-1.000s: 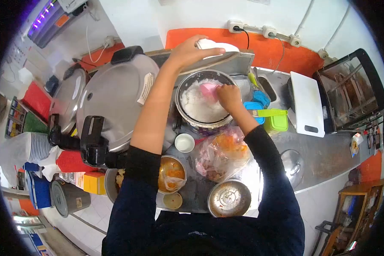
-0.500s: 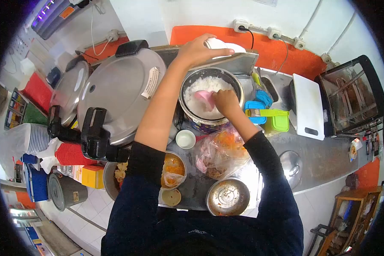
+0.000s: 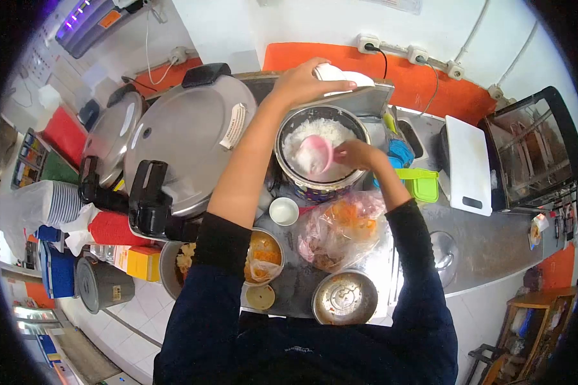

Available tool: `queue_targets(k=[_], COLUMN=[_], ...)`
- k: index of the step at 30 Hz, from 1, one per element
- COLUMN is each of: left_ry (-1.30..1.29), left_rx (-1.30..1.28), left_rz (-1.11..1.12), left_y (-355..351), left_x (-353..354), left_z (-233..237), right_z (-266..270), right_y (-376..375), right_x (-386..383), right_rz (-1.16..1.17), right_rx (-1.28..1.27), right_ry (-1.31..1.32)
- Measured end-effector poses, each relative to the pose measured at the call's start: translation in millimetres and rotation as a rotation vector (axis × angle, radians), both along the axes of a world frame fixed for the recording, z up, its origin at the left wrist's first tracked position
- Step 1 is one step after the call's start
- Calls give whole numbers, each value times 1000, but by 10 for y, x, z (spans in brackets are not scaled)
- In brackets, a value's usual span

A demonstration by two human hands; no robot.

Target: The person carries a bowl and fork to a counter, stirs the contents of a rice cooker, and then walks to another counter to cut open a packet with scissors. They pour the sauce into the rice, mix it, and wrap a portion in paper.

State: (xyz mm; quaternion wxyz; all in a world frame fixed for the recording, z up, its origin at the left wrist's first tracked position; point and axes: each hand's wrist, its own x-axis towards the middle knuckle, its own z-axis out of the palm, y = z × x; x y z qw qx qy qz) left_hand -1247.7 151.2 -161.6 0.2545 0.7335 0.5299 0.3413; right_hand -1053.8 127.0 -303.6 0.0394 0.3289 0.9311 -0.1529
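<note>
My left hand (image 3: 300, 83) is closed around the white top edge of the rice cooker's raised lid (image 3: 365, 101), behind the pot. Below it stands the open rice cooker (image 3: 321, 189), its inner pot holding white rice (image 3: 327, 126). My right hand (image 3: 356, 156) reaches over the pot's right side, fingers closed on a pink cup (image 3: 325, 146). The cup is tilted with its mouth toward the left and has white rice inside. Part of its grip is hidden by my fingers.
Two large steel pots with lids (image 3: 186, 138) stand left. Near me are a small white bowl (image 3: 284, 211), a plastic bag of food (image 3: 340, 231), a bowl of orange food (image 3: 262, 256) and a steel bowl (image 3: 345, 298). Right are a green container (image 3: 422, 186) and a white board (image 3: 467, 163).
My right hand has turned the pink cup up out of the rice, so its mouth and the rice inside now show. The left hand stays on the lid. The view has shifted slightly.
</note>
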Motion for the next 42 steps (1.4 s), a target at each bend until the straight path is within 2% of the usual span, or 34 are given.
queue_targets(k=[2, 3, 5, 8, 14, 15, 18, 20, 21, 22, 23, 24, 26, 27, 28, 29, 30, 31, 32, 33, 34, 35, 36, 37, 38, 39, 40, 41, 42], left_ry=[9, 2, 51, 70, 91, 80, 154, 135, 229, 220, 196, 197, -2, -22, -15, -72, -131, -191, -251, -134, -212, -42, -1, 153, 259, 113, 68, 18, -49], left_rx=[-7, -6, -23, 37, 136, 149, 333, 402, 598, 429, 507, 458, 449, 549, 544, 394, 244, 92, -63, -124, -192, -460, -493, -716, -575, -546, -584, -624, -668], left_rz=[-2, -2, 3, 18, -14, -50, -30, -49, -36, -115, 12, -77, -32, -32, -28, -177, -324, -469, -610, -637, -750, -890, -879, -1046, -1075, -972, -941, -909, -757], left_y=[-22, -68, -152, -200, -466, -575, -850, -1007, -1070, -1225, -1356, -1609, -2159, -2417, -2713, -3061, -3406, -3723, -3985, -4200, -4398, -4480, -4706, -4628, -4736, -4898, -4917, -4926, -4949], left_x=[5, 9, 16, 26, 41, 34, 77, 115, 130, 95, 155, 62, 12, -34, -130, -258, -417, -596, -784, -999, -1092, -1376, -1432, -1656, -1786, -1988, -2161, -2333, -2577], left_z=[-13, 5, 48, -4, -138, -162, -539, -964, -1276, -1452, -1778, -1742, -1811, -1924, -1988, -2056, -2112, -2159, -2193, -2064, -2278, -1925, -2230, -1787, -1998, -2154, -2041, -1812, -1561], right_z=[32, 160, 448, 601, 915, 915, 1050, 1194, 1250, 1317, 1457, 1433, 1371, 1400, 1387, 1395, 1259, 811, 711, 542, 161, -43, -201, -373, -529, -597, -572, -510, -468], right_y=[-54, -144, -354, -705, -1624, -1815, -2370, -2681, -2812, -2918, -3007, -3077, -3223, -3291, -3321, -3337, -3335, -3323, -3387, -3459, -3474, -3522, -3557, -3545, -3519, -3496, -3479, -3469, -3499], right_x=[189, 272, 429, 470, 626, 689, 803, 748, 703, 615, 455, 306, -6, -299, -600, -935, -1277, -1531, -1971, -2388, -2749, -3073, -3287, -3378, -3445, -3491, -3438, -3283, -3111], right_rz=[-527, -529, -701, -791, -879, -896, -989, -1087, -1080, -1066, -1074, -1049, -928, -899, -786, -693, -602, -373, -373, -392, -309, -293, -275, -281, -263, -242, -242, -274, -313], right_rx=[-336, -334, -811, -821, -698, -716, -810, -782, -759, -739, -739, -762, -717, -771, -831, -863, -985, -699, -627, -440, -175, 28, 225, 221, 312, 406, 406, 242, 66], right_ry=[141, 134, 400, 529, 500, 556, 689, 756, 779, 799, 743, 717, 752, 728, 684, 578, 599, 630, 644, 631, 640, 450, 257, 259, 301, 343, 341, 391, 436])
